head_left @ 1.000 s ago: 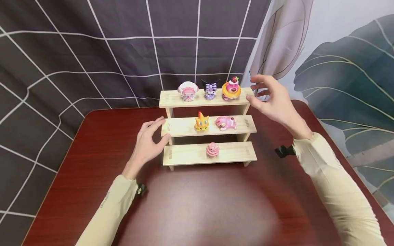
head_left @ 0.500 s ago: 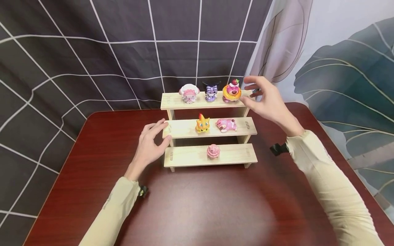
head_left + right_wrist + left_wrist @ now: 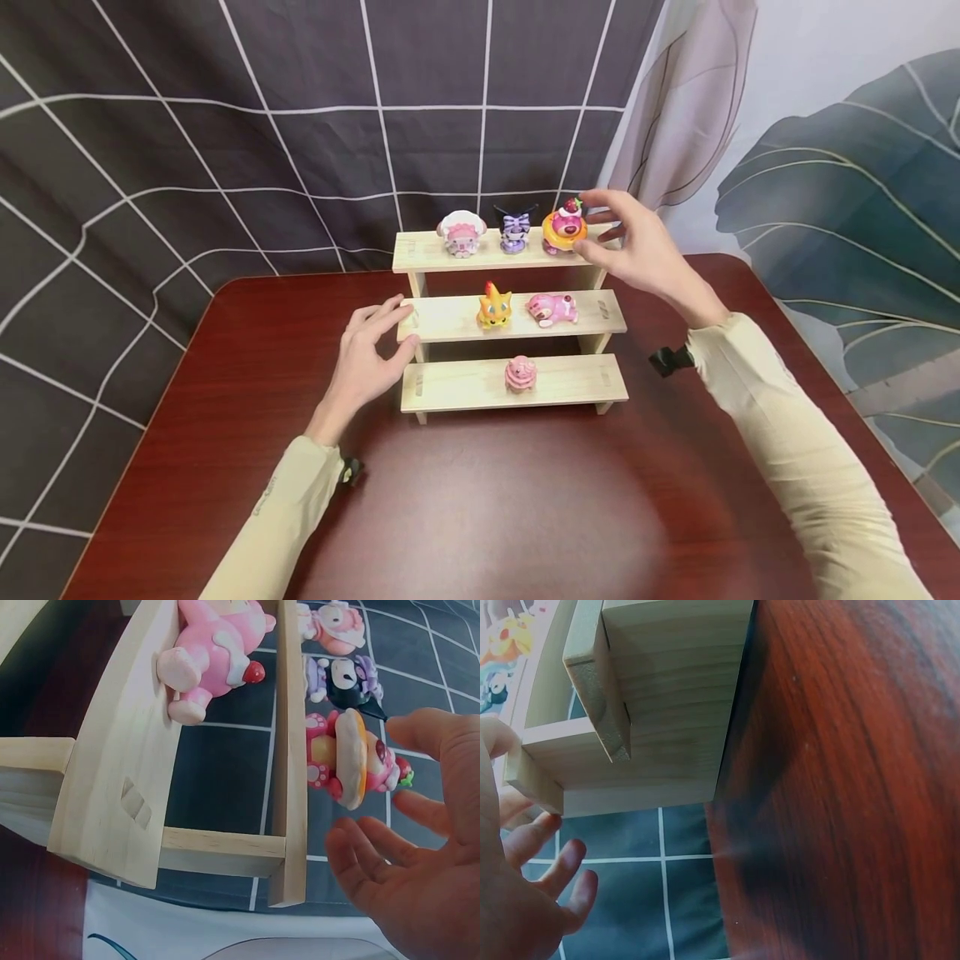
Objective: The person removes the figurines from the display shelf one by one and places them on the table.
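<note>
My left hand (image 3: pixel 366 354) grips the left end of a three-tier wooden display stand (image 3: pixel 450 319), thumb and fingers either side of the middle shelf's end. At the top right, my right hand (image 3: pixel 637 250) reaches beside a pink bear figurine (image 3: pixel 564 235) wearing an orange ring and a strawberry-topped hat. Its thumb and fingers (image 3: pixel 360 862) are spread around the bear; the right wrist view shows a gap between them. Left of the bear stand a black-and-purple figurine (image 3: pixel 515 232) and a pink-and-white figurine (image 3: pixel 461 234).
On the middle shelf are an orange figurine (image 3: pixel 494 308) with a red tip and a lying pink bear figurine (image 3: pixel 553 309). A round pink figurine (image 3: pixel 521 374) sits on the bottom shelf. Behind the dark red table (image 3: pixel 487 500) hangs a checked dark curtain (image 3: pixel 300 150).
My right hand has moved left toward the ringed bear figurine, closing the distance. My left hand stays at the stand's left end. The camera view has shifted slightly.
</note>
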`<state>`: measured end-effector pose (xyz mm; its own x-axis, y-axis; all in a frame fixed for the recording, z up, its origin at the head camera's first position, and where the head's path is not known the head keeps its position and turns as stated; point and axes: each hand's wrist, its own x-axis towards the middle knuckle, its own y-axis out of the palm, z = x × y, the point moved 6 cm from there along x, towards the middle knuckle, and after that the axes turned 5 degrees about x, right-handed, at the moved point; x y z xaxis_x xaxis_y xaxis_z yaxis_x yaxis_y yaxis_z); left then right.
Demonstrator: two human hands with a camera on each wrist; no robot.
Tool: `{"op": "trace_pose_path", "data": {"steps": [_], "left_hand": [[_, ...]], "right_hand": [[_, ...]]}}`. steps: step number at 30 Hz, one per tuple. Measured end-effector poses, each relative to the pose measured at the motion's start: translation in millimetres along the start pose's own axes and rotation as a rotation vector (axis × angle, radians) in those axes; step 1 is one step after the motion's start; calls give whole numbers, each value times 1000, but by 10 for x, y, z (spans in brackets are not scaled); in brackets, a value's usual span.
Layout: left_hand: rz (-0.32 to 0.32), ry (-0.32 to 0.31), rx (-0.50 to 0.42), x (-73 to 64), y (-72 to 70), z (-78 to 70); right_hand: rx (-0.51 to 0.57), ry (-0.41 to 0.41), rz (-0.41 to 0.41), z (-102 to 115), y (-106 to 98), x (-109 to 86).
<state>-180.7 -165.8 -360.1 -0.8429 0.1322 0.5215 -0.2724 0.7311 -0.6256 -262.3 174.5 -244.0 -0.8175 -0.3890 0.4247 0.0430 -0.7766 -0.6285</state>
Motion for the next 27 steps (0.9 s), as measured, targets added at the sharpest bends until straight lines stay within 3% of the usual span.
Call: {"op": "trace_pose_path", "data": {"steps": [9,27], "left_hand": [[-6,4,-30,-1,-1,7],[11,-15,-53,-1,-4,30]], "right_hand": [[12,59,41,-24,64,55],[-14,60,42,-64,138,132]]}}
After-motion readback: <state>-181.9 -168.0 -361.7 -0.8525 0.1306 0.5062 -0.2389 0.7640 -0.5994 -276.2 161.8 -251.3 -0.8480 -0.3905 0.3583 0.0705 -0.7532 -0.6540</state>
